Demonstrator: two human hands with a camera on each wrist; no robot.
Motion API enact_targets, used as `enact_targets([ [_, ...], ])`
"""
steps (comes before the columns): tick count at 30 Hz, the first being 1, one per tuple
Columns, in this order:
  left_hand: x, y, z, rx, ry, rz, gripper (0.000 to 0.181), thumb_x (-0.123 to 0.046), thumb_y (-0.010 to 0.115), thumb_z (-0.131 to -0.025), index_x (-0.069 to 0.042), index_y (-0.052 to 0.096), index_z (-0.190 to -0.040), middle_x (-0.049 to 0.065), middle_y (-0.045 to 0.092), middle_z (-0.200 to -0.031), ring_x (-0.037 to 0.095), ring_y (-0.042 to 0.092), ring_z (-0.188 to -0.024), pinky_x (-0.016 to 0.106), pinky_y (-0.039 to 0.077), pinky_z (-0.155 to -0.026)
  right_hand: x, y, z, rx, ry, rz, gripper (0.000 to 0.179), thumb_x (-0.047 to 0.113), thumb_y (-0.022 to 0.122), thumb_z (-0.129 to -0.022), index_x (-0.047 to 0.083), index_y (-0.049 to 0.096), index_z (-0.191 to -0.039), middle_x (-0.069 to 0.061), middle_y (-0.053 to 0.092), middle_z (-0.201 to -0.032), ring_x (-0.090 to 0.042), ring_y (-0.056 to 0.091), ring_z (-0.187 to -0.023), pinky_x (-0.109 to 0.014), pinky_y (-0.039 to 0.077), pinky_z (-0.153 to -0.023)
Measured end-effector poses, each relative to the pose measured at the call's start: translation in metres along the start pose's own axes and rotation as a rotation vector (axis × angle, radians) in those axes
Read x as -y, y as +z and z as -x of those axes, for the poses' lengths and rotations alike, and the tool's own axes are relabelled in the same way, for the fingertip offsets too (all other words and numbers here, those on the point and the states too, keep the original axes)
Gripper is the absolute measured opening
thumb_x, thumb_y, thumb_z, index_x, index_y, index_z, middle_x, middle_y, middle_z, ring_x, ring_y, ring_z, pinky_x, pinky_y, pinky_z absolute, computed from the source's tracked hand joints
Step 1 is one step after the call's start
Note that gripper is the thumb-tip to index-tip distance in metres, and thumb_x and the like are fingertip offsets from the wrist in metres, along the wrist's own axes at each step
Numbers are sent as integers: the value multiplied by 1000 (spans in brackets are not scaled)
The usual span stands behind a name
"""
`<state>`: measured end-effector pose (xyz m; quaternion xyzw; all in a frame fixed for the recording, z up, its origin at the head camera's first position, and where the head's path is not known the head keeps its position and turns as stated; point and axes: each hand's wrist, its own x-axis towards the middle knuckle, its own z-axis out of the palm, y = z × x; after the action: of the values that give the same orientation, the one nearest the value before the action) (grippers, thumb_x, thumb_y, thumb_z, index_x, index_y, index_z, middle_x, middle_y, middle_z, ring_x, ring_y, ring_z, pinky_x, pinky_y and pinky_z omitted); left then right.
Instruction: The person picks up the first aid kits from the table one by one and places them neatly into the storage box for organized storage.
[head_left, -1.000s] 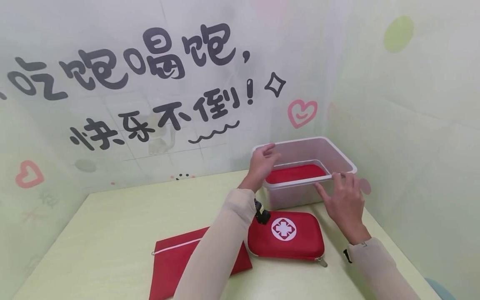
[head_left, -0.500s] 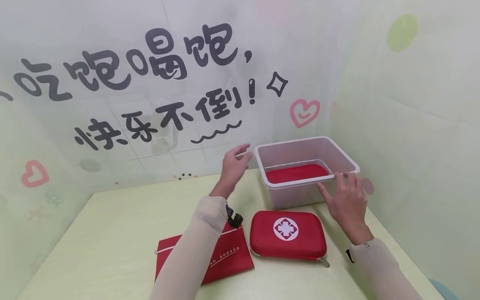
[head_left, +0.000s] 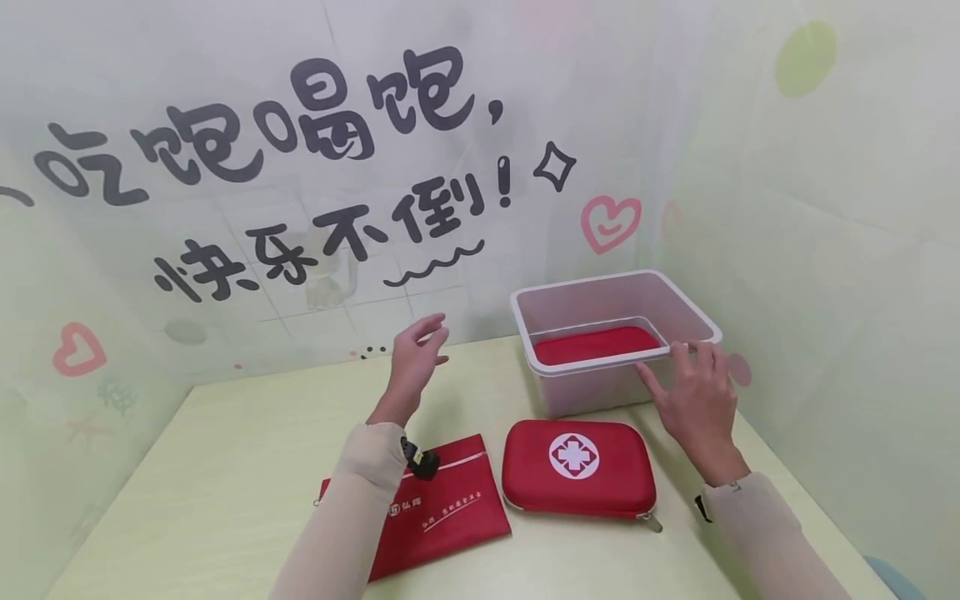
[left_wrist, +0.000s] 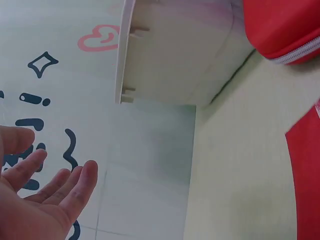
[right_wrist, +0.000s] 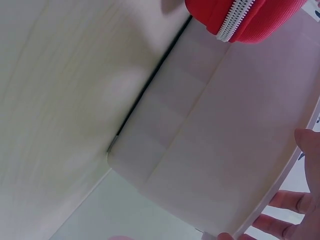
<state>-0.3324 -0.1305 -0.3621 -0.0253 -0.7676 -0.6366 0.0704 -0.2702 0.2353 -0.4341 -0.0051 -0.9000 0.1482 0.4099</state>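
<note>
A translucent plastic storage bin (head_left: 585,392) with a white rim stands on the table at the right in the head view. Something flat and red (head_left: 600,345) lies inside it. My right hand (head_left: 697,404) holds the bin's near right rim, thumb outside and fingers over the edge. In the right wrist view, the thumb (right_wrist: 307,140) lies along that rim. Left of the bin, my left hand (head_left: 414,367) hovers with fingers loosely extended, holding nothing. Below it lies a flat red zip pouch (head_left: 450,517), partly covered by the left forearm. A red first-aid case (head_left: 540,479) with a white cross rests before the bin.
The pale wooden table (head_left: 247,467) meets a printed wall sheet (head_left: 420,275) at the back. Another sheet (head_left: 840,333) rises close along the table's right edge. The case's zip pull (head_left: 651,522) sticks out at its near right corner.
My left hand has left the bin's left rim and moved left, above the pouch, uncovering more of it. The right hand stays on the rim, and the bin has hardly moved.
</note>
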Motion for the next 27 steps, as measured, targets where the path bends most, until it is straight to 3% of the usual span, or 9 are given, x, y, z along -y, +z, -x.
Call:
enact_targets([
  [12, 40, -50, 13, -63, -91, -45, 40, -19, 52, -103, -5, 54, -141, 19, 51, -142, 34, 54, -128, 46, 54, -94, 0, 1, 0, -1, -6, -7, 56, 34, 79, -82, -4, 56, -116, -31, 52, -119, -48, 50, -108, -64, 55, -67],
  [27, 73, -95, 35, -56, -204, -172, 46, -24, 49, -105, -7, 46, -148, 20, 47, -146, 36, 50, -131, 44, 52, -97, 0, 0, 2, -12, -11, -7, 57, 33, 80, -81, -5, 55, -116, -31, 52, -119, -48, 50, -105, -63, 55, -65],
])
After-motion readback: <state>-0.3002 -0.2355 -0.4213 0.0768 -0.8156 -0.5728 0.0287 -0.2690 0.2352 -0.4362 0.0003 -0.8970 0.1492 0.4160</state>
